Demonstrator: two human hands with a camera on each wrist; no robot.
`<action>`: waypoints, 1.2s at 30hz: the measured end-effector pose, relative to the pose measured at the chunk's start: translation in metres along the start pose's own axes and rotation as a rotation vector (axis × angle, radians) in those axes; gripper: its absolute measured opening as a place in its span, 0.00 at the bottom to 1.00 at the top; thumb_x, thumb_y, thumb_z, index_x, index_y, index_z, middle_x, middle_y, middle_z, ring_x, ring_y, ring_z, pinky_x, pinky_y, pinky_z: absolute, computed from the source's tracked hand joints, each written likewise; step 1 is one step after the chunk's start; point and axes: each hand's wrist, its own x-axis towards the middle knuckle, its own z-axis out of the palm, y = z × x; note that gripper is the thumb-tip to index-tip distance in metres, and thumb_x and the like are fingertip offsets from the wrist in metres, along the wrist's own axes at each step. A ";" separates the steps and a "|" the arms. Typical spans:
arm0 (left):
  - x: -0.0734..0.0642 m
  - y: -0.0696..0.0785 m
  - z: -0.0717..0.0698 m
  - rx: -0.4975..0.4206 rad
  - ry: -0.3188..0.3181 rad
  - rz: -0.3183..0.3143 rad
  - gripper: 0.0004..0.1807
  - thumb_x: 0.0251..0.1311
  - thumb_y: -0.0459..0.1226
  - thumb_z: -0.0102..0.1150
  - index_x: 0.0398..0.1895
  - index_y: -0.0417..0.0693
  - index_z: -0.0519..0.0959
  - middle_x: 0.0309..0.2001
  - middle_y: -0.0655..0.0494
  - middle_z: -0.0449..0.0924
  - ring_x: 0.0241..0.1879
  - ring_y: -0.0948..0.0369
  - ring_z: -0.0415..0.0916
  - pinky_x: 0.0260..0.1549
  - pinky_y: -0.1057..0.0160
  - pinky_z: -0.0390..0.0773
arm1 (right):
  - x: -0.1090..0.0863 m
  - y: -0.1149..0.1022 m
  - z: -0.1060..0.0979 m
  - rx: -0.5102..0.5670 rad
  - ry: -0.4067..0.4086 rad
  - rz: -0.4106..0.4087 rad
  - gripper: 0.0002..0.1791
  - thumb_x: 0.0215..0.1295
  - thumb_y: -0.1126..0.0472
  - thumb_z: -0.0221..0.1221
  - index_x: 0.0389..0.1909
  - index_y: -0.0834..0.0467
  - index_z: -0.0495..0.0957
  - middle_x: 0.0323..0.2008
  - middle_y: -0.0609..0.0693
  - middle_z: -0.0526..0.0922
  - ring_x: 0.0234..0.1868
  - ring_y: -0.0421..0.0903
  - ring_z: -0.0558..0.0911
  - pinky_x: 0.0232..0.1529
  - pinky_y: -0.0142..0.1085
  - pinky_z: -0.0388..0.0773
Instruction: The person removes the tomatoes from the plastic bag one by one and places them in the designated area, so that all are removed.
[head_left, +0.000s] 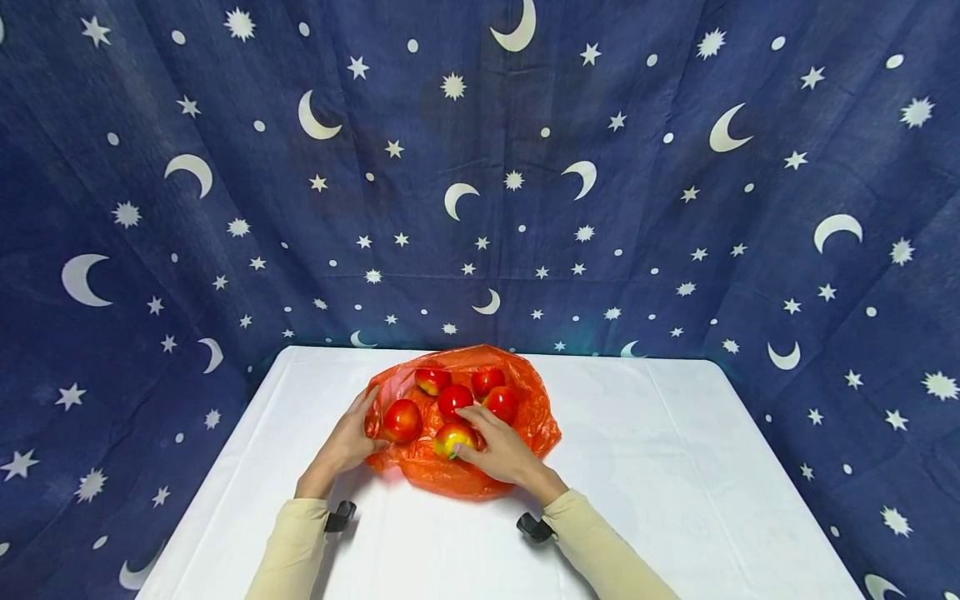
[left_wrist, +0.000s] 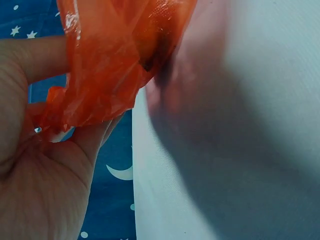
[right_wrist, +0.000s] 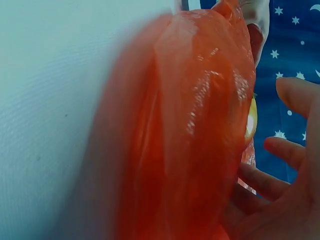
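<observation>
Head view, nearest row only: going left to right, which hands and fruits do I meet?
Left hand → red fruit → yellow-and-red fruit → right hand, which partly covers that last fruit.

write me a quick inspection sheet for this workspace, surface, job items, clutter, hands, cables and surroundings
surface: white-covered table, with the bag resting on it
job items: open orange plastic bag with six red, apple-like fruits showing in its mouth; the nearest one is partly yellow
clutter: nothing seen
hands: left hand holds the bag's left edge; right hand is over the nearest fruit, fingers spread, contact unclear
cables: nothing seen
surroundings: dark blue cloth with pale moons and stars behind and at both sides; black devices at the wrists, by pale sleeves
</observation>
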 end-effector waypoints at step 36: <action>-0.005 -0.004 0.003 -0.024 -0.011 0.029 0.58 0.43 0.23 0.66 0.79 0.44 0.46 0.79 0.42 0.41 0.76 0.37 0.47 0.72 0.40 0.54 | 0.011 -0.007 0.018 -0.073 -0.040 -0.016 0.43 0.51 0.55 0.73 0.69 0.49 0.67 0.62 0.47 0.69 0.60 0.47 0.76 0.63 0.45 0.76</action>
